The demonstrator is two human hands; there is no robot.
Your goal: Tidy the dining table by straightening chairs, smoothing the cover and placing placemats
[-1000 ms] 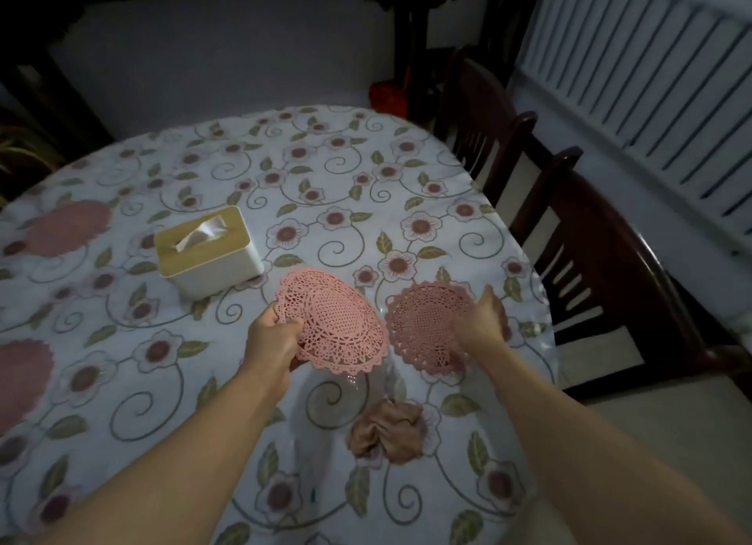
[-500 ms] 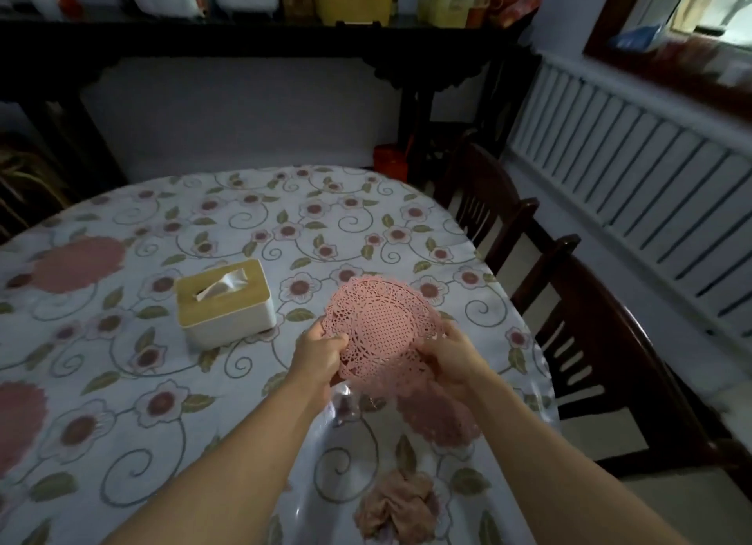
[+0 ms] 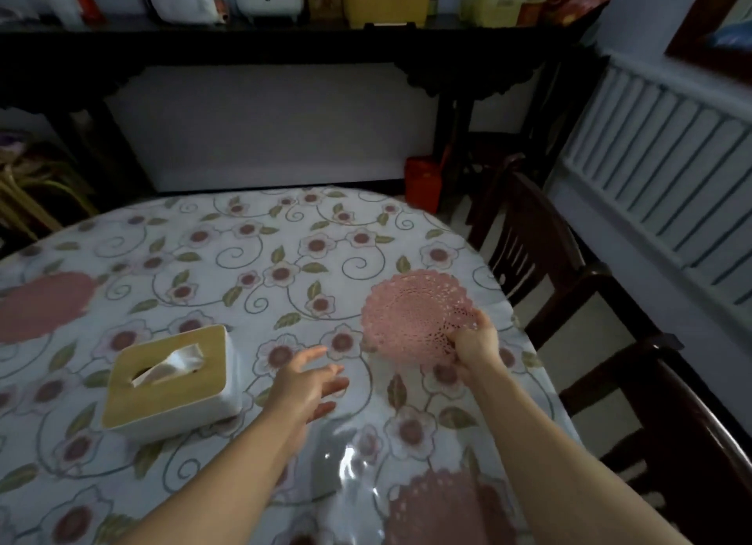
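In the head view, a pink lace placemat (image 3: pixel 415 314) is pinched at its near right rim by the right hand (image 3: pixel 476 341), whose fingers are curled onto the edge. The mat is held over the right side of the floral table cover (image 3: pixel 252 259), spreading up and to the left from the fingers; whether its far edge is already touching the cover cannot be told. Being round, it has no long axis to be squared, so only its position is to be judged.

The left hand (image 3: pixel 305 385) is seen open above the cover, fingers spread and relaxed, nothing held, well to the left of the mat and just right of the tissue box (image 3: pixel 171 377). The right hand is therefore the only one on the mat.

A second placemat (image 3: pixel 443 508) is seen lying flat near the bottom edge, between the forearms, and a third (image 3: pixel 44 304) at the far left. Two dark chairs (image 3: pixel 541 255) are stood close along the right rim. The held mat seems meant for the place before the farther chair, further forward and right of the fingers.
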